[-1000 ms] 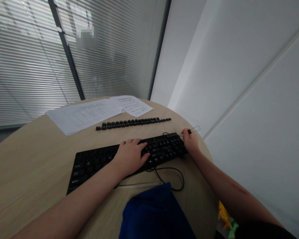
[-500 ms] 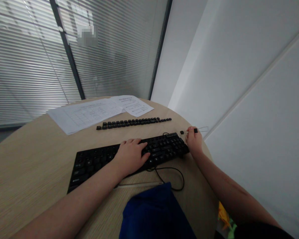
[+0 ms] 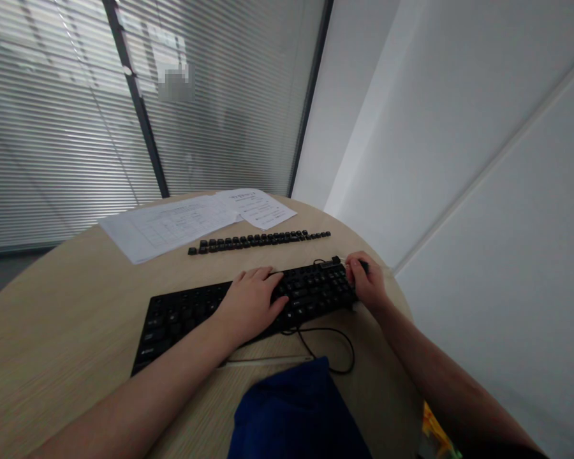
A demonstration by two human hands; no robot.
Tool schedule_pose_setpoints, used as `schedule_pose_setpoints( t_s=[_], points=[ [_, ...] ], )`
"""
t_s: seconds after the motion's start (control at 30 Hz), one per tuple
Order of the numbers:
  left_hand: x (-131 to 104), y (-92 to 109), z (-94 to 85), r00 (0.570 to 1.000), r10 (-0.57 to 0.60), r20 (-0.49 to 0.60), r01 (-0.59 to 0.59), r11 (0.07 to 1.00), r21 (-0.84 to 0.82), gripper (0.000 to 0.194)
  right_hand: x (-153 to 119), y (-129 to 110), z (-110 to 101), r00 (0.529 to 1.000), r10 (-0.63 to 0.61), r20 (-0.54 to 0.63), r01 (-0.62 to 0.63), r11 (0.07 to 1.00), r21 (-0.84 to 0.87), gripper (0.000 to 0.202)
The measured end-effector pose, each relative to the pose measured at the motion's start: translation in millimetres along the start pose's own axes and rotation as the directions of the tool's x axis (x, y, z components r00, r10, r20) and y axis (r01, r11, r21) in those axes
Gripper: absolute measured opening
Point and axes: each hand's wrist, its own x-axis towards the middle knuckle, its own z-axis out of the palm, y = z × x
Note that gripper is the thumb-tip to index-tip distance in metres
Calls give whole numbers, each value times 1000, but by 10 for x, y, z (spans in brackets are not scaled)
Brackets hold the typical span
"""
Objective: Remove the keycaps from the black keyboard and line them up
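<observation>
Head view: the right hand [image 3: 369, 287] clamps its fingers on a wire tool [image 3: 365, 266]; a light, level grip suits the key [image 3: 335, 260] at its tip. The left hand [image 3: 249, 304], fingers apart, should steady the keyboard [image 3: 310, 293] on the desk [image 3: 67, 319] (its cable [image 3: 328, 329] loops nearby).

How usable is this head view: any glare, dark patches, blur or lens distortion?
Head view: bright glare through the blinds at upper left; dim foreground, with the keyboard so dark that its keys partly merge; fine print on the papers too soft to read; wide-angle stretching of the forearms near the edges; a pixelated patch over the glass.
</observation>
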Motion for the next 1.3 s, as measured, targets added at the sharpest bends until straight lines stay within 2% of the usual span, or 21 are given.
schedule_pose_setpoints(
  t_s=[0.07, 0.17, 0.33, 0.43, 0.5, 0.6, 0.83, 1.1, 1.3],
  points=[
    [14, 28, -106, 998, -14, -68, 7, 995, -99, 44, -85, -147, 39, 993, -104, 52, 95, 983, 160, 24],
    [34, 70, -251, 989, -113, -100, 70, 929, -364, 38, -199, -413, 90, 963, -235, 129, 196, 946, 257, 21],
    [41, 120, -280, 981, -193, 4, 130, 645, -753, 41, -270, -866, 175, 887, -411, 212, 367, 904, 217, 19],
    [38, 134, -238, 968, -235, 87, 198, 506, -840, 38, -274, -996, 262, 854, -480, 199, 450, 875, 178, 19],
    [37, 137, -217, 960, -260, 109, 226, 478, -849, 34, -284, -999, 321, 838, -512, 187, 488, 858, 162, 19],
    [35, 137, -191, 962, -254, 99, 221, 516, -827, 31, -317, -940, 375, 829, -522, 200, 502, 853, 143, 18],
    [37, 130, -115, 964, -266, -25, 170, 681, -712, 29, -369, -874, 384, 863, -438, 253, 439, 897, 56, 17],
    [20, 130, -88, 957, -272, -99, 151, 761, -631, 26, -402, -891, 449, 870, -427, 247, 436, 900, 21, 17],
    [9, 154, -92, 952, -276, -134, 145, 788, -598, 25, -420, -876, 479, 879, -419, 229, 427, 904, 15, 15]
  ],
)
